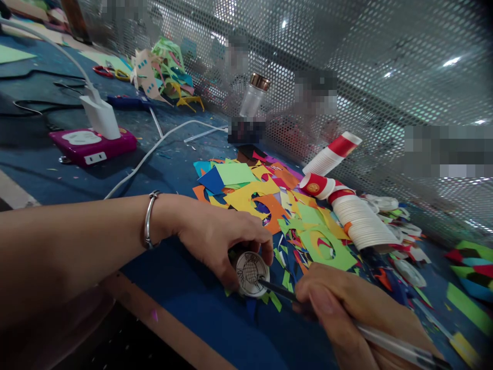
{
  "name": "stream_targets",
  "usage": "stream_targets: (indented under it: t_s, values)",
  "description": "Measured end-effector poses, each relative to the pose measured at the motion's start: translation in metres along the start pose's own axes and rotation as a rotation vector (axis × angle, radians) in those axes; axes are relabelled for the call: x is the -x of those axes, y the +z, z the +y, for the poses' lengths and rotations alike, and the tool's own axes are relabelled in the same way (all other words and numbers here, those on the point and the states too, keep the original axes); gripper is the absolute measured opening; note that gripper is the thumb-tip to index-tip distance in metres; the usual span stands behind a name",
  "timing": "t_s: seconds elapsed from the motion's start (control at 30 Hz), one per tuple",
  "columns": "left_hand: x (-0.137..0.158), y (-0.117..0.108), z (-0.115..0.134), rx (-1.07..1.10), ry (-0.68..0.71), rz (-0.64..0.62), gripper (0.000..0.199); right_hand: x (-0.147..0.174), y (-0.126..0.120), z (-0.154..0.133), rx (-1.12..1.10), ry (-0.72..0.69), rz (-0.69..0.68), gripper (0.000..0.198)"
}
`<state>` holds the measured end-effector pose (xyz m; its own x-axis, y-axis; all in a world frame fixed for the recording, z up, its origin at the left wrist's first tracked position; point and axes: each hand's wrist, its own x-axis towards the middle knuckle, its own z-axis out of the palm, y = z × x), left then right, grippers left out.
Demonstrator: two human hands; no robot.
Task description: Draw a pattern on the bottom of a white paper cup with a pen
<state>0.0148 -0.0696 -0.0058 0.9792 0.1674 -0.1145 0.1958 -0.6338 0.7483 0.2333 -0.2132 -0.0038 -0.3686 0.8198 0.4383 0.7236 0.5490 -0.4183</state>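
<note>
**Paper disc gets its pen lines**

Blue-topped bench (185, 288): the left hand (215, 234) pinches a small white disc (251, 273) flat at centre, while the right hand (346, 308), at 4 o'clock, grips a pen (277, 290), tip on the drawing. Coloured paper scraps (269, 200) and stacked paper cups (362, 221) lie beyond. Drawing appears under way; further strokes call for a steady disc.

Probably a craft workshop: paper scraps (269, 200), stacked paper cups (362, 221), perforated metal screen (346, 61).

No legible text anywhere. The disc (251, 274) at 6 o'clock carries drawn marks, and the cup (316, 186) an emblem; neither reads.
</note>
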Motion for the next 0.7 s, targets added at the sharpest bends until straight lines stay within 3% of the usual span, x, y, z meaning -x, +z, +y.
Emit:
stream_targets:
  t_s: [0.4,0.7]
  values:
    - [-0.0011,0.0021,0.0004,-0.006,0.017,0.008,0.056,-0.0054,0.0067,-0.0061,-0.092,0.074,-0.021,0.021]
    - [-0.0006,0.0014,-0.0023,-0.012,0.027,0.011,0.054,-0.0067,0.0092,0.0025,-0.082,-0.055,-0.004,0.015]
